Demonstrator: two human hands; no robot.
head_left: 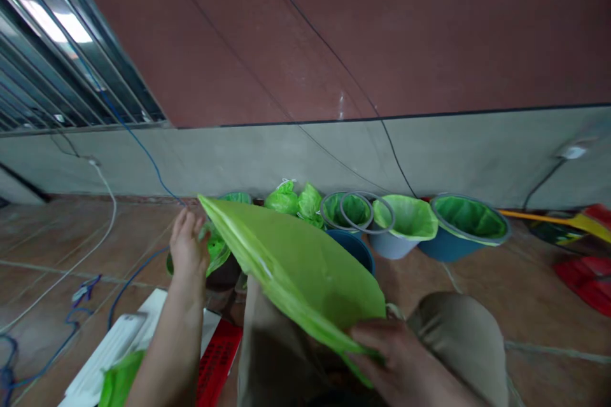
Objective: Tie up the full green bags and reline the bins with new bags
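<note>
My left hand: my left hand (188, 248) is up in front of me with the fingers spread. It is at the far end of the green bag (296, 267). I cannot tell if my fingers touch the bag or are just beside it.
My right hand: my right hand (396, 346) is low and close to me. Its fingers are closed on the near corner of the green bag and pinch it.
The green bag: it is a flat, light green plastic bag. It stretches from my right hand up and away to my left hand, over my knees (458, 331). It is tilted, with the far end higher.
My legs: I have tan trousers on. My knees are under the bag.
The buckets: a row of buckets stands on the floor by the wall (286, 152). A blue bucket (465, 229) on the right has a green bag inside and a grey ring on its rim. A pale bucket (401, 232) next to it has a green bag inside too. Another bucket (346, 210) has two grey rings on top. A dark blue bucket (356, 248) peeks out just behind my bag.
Tied bags: two small green bundles (296, 200) lie near the wall behind my bag.
The floor: it has brown tiles. A white wire (102, 229) and a blue wire (138, 270) lie on the left.
By my left arm: a white flat thing (109, 346) and a red thing (217, 362) lie on the floor.
Far right: a red thing (587, 273) and a yellow stick (544, 217) lie on the floor.
</note>
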